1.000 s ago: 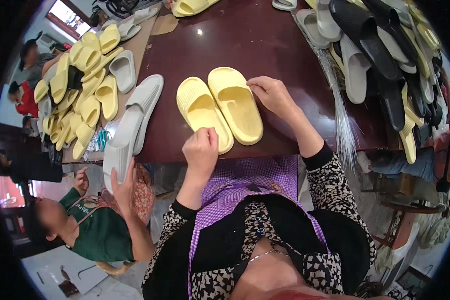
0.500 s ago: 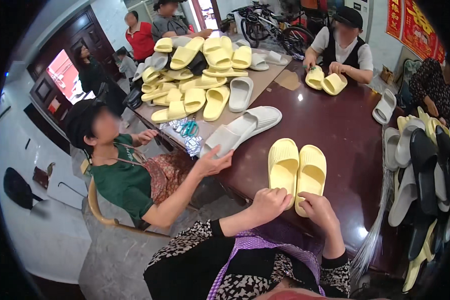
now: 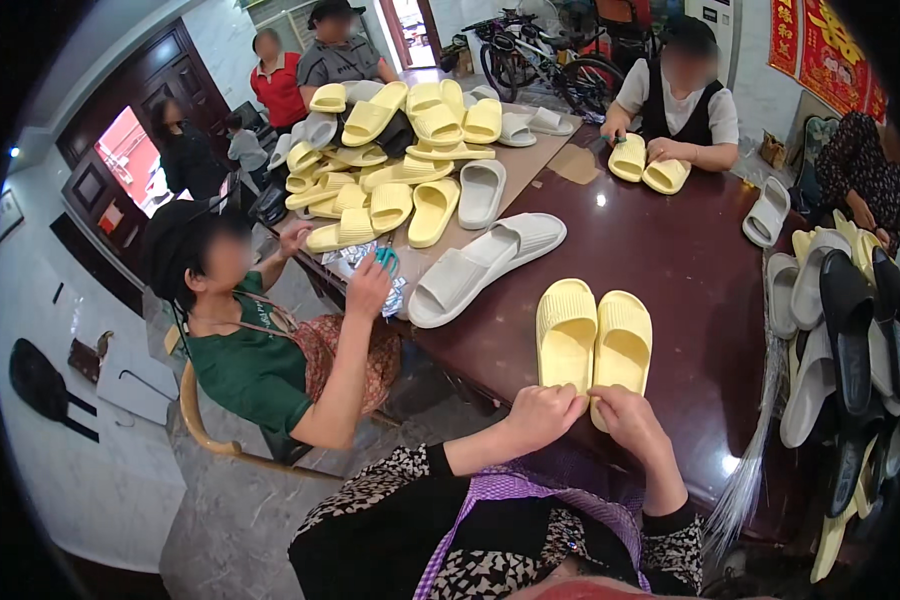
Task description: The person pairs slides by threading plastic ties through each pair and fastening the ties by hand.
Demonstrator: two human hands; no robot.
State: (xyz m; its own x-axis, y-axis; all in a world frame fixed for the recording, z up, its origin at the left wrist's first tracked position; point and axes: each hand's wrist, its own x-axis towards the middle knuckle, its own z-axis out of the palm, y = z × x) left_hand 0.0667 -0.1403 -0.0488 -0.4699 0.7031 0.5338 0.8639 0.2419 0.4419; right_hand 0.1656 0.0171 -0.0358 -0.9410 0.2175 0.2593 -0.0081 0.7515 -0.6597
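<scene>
A pair of yellow slippers lies side by side in front of me, the left slipper (image 3: 567, 312) and the right slipper (image 3: 625, 330), toes pointing away. My left hand (image 3: 543, 418) is closed in a pinch at the heel of the left slipper. My right hand (image 3: 632, 422) is likewise closed, fingertips at the heel of the right slipper, close to the left fingertips. Whatever the fingers pinch is hidden or too thin to make out. The heel ends are partly covered by my hands.
The dark red table (image 3: 530, 330) bears a heap of yellow and grey slippers (image 3: 390, 160) and grey slippers (image 3: 470, 275). A bundle of pale strands (image 3: 760, 450) hangs at the right edge, beside piled slippers (image 3: 850, 330). Co-workers sit left and across; the left one holds teal scissors (image 3: 388, 262).
My hands have drawn closer together at the slipper heels. The co-worker on the left has let go of the grey slippers and picked up the teal scissors.
</scene>
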